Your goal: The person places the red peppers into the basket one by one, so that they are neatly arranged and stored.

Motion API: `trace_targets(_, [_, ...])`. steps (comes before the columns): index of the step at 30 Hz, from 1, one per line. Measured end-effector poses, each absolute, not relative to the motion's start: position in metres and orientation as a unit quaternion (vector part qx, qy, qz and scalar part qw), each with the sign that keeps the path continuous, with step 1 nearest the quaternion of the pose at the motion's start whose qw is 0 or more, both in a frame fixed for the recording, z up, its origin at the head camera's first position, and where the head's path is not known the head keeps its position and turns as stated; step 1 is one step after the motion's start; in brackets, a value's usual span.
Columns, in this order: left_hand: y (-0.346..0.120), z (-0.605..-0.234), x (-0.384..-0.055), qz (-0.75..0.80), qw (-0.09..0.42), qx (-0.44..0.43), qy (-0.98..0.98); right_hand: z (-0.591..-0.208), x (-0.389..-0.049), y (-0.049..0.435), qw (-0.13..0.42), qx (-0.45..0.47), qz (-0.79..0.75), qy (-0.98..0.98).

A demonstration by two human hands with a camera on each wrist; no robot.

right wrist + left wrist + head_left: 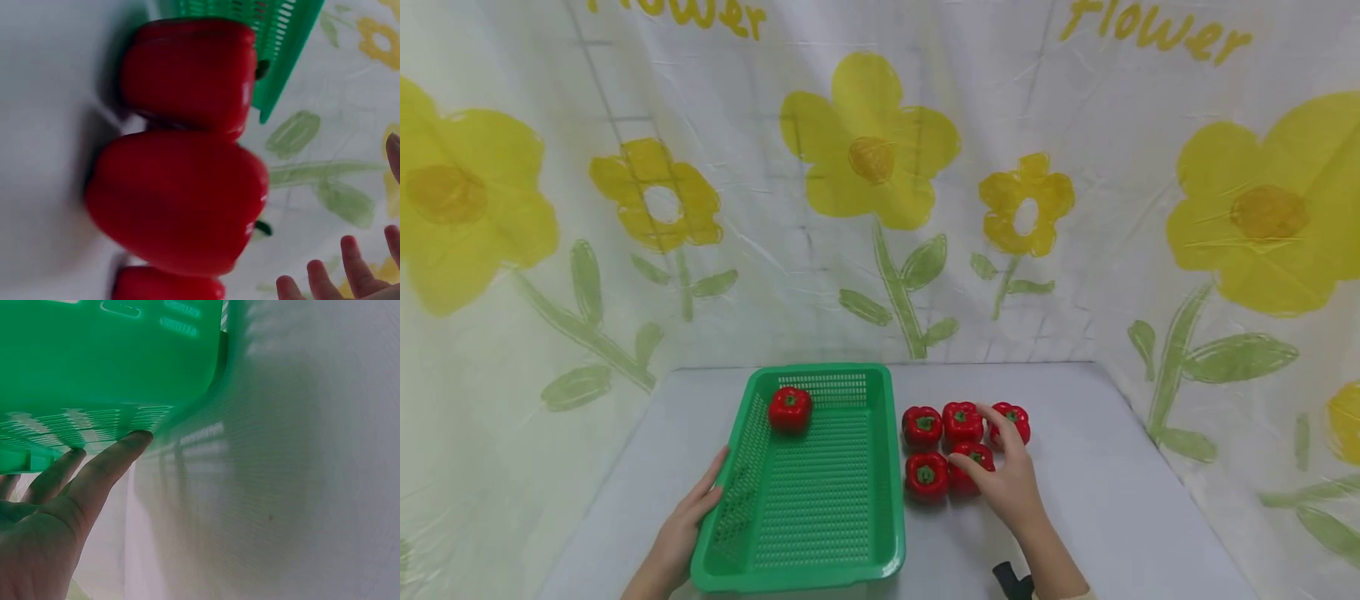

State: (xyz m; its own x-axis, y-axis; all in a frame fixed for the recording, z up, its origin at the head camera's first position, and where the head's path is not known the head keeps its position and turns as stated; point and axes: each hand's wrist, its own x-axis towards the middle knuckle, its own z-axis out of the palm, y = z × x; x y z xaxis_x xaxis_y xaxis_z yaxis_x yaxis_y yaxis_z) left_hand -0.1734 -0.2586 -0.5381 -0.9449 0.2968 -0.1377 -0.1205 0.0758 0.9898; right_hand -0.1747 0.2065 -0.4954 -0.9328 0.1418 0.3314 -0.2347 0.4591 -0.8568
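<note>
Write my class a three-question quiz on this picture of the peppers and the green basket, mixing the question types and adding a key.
1. How many peppers lie outside the basket?
2. True or false: the left hand touches the basket from the outside.
3. Which is the right hand nearest?
(a) the pepper inside the basket
(b) the peppers outside the basket
(c) the left hand

Key:
1. Five.
2. True; its fingers meet the basket's outer side.
3. (b)
</note>
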Motion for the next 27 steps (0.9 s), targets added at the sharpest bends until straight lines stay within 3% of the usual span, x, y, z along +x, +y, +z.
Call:
trace_targets(21, [-0.256, -0.538, -0.173, 0.678, 0.15, 0.052, 0.718, -0.548, -0.181, 0.244, 0.015, -0.026, 0.543, -0.839])
trace_targets(27, [-0.257, -0.538, -0.172, 0.678, 0.15, 0.051, 0.718, -0.551, -0.181, 0.246, 0.0, -0.032, 0.537, -0.843])
